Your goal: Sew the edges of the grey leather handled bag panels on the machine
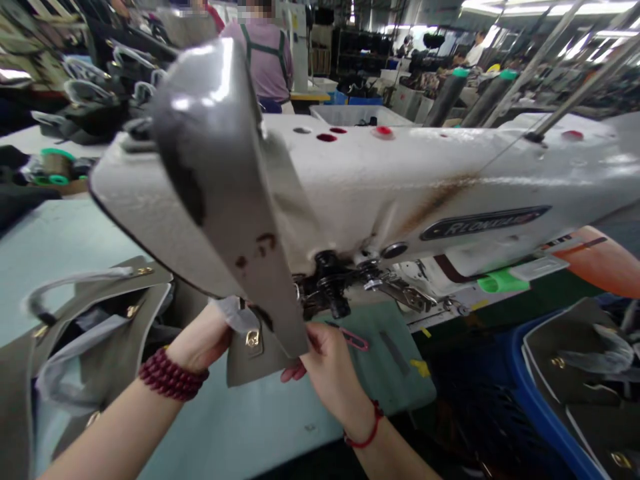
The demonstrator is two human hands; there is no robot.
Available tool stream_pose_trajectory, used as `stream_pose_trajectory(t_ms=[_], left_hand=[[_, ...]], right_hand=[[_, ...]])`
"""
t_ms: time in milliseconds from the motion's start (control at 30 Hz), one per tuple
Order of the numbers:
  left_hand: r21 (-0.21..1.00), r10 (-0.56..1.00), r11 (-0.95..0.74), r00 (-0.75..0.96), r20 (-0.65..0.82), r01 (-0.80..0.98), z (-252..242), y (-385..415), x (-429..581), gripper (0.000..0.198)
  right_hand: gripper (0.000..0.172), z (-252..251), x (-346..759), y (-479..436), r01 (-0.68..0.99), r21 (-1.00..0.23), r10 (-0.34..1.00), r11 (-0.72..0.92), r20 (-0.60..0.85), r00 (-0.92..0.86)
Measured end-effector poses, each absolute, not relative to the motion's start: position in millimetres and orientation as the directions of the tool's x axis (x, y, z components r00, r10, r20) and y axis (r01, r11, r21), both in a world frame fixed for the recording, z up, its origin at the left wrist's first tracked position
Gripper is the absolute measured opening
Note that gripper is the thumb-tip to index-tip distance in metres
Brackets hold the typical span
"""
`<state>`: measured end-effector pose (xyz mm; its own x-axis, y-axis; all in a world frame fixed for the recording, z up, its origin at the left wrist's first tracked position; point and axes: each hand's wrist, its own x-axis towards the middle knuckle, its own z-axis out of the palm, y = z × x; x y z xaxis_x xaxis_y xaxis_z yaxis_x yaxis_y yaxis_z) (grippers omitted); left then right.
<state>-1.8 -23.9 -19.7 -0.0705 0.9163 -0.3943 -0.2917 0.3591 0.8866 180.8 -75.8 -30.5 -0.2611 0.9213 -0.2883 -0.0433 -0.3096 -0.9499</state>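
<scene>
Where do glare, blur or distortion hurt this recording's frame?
Head view: white highlights glare off the curved metal part; head view: ceiling lights burn out, top right; head view: lettering on the nameplate is smeared, only partly legible; head view: wide-angle stretch toward the edges; head view: right hand fairly clear, though slightly soft.

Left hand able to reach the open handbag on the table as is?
Likely yes: the handbag sits beside the left hand, nothing visible between, though that hand is at the grey panel.
</scene>
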Motion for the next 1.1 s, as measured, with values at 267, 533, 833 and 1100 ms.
stream_pose_trajectory(t_ms=[267,533,833,1100], left_hand=[[0.785,0.933,0.24,-0.089,-0.35,-0.571,-53.7,-128.5,45.2,0.039],[0.759,0.833,0.412,-0.129,-0.538,-0.503,-52.6,-119.5,72.1,0.036],[0.832,0.832,0.508,-0.123,-0.541,-0.224,-40.7,-121.5,57.7,0.042],[0.874,0.866,0.465,-0.131,-0.482,-0.143,-25.4,-112.1,60.9,0.044]], right_hand=[[0.047,-32.1,182.5,-90.3,-0.134,-0.917,0.9,-0.375,-0.326,-0.289],[0.041,-29.3,184.4,-98.7,-0.06,-0.945,0.92,-0.321,-0.296,-0.257],[0.04,-29.5,190.0,-98.0,-0.036,-0.943,0.913,-0.33,-0.309,-0.267],[0.041,-31.2,189.9,-92.1,-0.104,-0.929,0.901,-0.354,-0.309,-0.304]])
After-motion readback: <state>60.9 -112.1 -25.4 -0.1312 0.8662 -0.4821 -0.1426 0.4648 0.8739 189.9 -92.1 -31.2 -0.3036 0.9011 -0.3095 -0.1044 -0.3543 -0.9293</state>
